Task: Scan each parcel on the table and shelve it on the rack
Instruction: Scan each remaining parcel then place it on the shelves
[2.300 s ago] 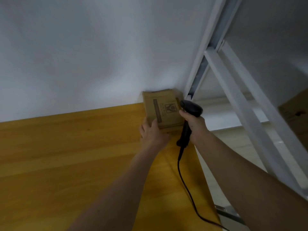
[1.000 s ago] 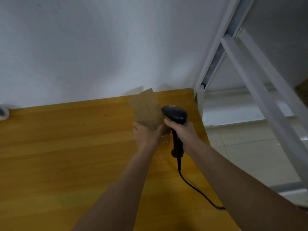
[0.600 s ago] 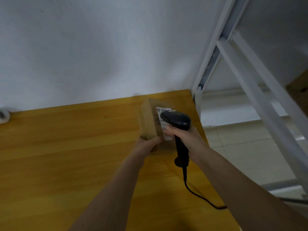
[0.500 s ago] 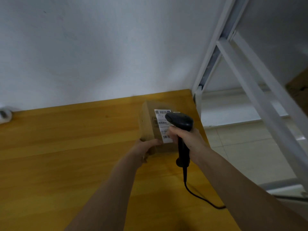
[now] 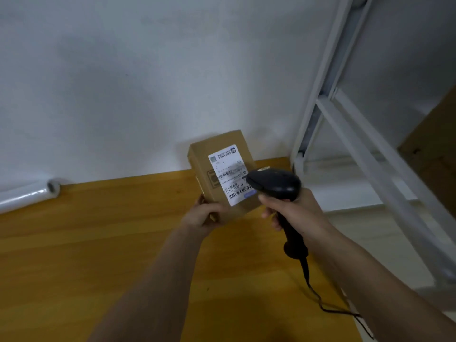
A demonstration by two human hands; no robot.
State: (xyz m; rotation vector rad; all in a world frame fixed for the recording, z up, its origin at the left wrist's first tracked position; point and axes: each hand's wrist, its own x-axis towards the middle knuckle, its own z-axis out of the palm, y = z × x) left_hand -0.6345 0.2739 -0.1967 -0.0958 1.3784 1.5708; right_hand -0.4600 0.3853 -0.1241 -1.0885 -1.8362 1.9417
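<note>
So the left hand [image 5: 206, 214] has the cardboard parcel [image 5: 223, 172] gripped by its bottom corner, holding it up tilted over the far right end of the wooden table [image 5: 98, 243], white shipping label [image 5: 230, 175] facing the camera. The right hand [image 5: 293, 211] is wrapped tight round the handle of a black barcode scanner [image 5: 276, 185], whose head sits right over the label's lower right edge, cable [image 5: 320, 302] trailing down. White rack [image 5: 328, 99] stands just right of the table, and a roll of clear film [image 5: 29, 193] lies by the wall on the left
</note>
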